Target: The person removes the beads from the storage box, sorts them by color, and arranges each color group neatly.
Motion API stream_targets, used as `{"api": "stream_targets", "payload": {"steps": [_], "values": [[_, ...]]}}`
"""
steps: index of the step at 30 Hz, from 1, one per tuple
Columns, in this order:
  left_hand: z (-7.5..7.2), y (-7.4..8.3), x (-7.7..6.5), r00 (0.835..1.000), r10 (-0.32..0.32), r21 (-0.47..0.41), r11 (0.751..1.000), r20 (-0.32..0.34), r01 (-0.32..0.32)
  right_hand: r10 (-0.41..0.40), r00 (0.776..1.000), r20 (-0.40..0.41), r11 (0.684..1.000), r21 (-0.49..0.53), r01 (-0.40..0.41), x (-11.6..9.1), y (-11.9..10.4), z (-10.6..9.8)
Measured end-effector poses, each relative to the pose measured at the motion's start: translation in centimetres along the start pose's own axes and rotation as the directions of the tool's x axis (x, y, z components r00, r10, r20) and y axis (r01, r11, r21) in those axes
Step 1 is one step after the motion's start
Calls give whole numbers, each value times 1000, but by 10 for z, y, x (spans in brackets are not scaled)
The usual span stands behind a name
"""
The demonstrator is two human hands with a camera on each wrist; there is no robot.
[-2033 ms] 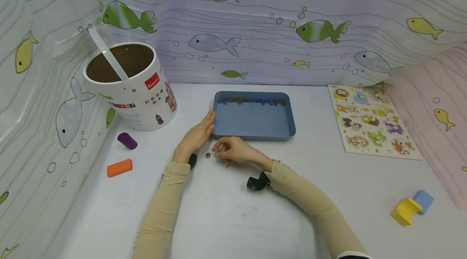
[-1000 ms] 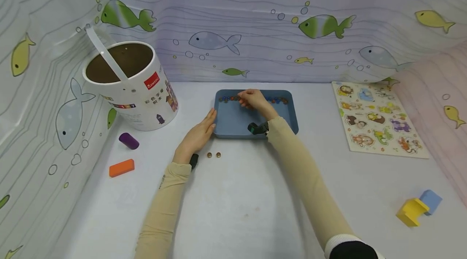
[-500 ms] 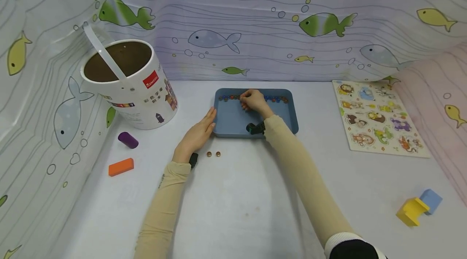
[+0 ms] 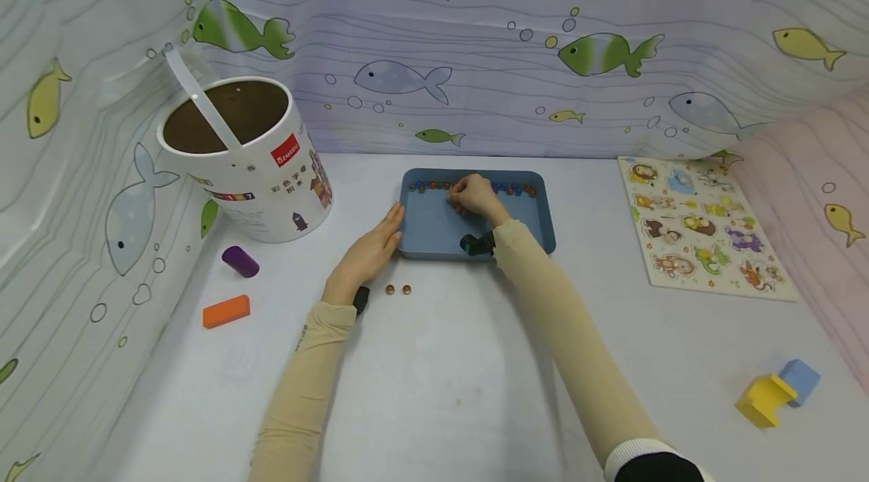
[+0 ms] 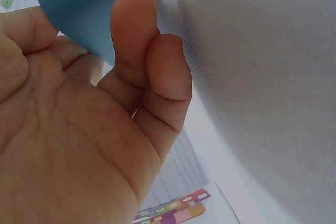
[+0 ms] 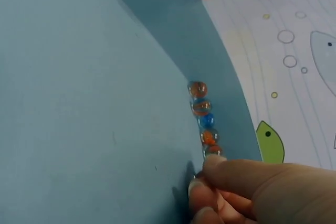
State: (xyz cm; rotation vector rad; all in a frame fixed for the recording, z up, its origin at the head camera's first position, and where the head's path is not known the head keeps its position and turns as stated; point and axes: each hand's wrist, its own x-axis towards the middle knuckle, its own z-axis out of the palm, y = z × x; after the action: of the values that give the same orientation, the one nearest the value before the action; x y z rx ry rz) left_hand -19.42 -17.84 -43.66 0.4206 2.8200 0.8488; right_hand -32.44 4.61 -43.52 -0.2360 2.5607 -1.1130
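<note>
A blue-grey tray (image 4: 441,229) holds a row of blue and orange-brown glass marbles (image 4: 433,185) along its far wall. My right hand (image 4: 477,198) is inside the tray by that row. In the right wrist view, its thumb and fingertips pinch at the row's near end; a small dark bit of a marble (image 6: 199,174) shows between them, mostly hidden. My left hand (image 4: 364,257) rests with straight fingers against the tray's left side. Two brownish marbles (image 4: 406,290) lie side by side on the white table in front of the tray.
A white bucket (image 4: 271,195) with a raised handle stands at the left. A purple cylinder (image 4: 241,261) and an orange block (image 4: 226,311) lie before it. An animal picture board (image 4: 706,229) is at the right, with yellow (image 4: 763,399) and blue blocks (image 4: 801,381) nearer.
Two seconds ago my right hand was over the table by one visible marble. It has since moved into the tray, leaving two marbles in sight. My left hand stays at the tray's side.
</note>
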Motion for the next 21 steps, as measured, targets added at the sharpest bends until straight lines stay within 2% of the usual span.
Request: {"api": "stream_targets", "payload": {"steps": [3,7,13,21], "values": [[1,0,0,1000,-2,1,1000,-1,2,-1,999,44,999,44,-1,-4,1,-3],[1,0,0,1000,-4,2,1000,-5,4,-25,993,116,987,158,6,-13,1,-5],[0,1,0,1000,-2,-1,1000,-10,2,-137,981,138,967,235,102,-34,-8,-1],[0,2,-1,1000,-3,-8,1000,-12,3,-262,942,208,939,282,199,-66,-24,11]]}}
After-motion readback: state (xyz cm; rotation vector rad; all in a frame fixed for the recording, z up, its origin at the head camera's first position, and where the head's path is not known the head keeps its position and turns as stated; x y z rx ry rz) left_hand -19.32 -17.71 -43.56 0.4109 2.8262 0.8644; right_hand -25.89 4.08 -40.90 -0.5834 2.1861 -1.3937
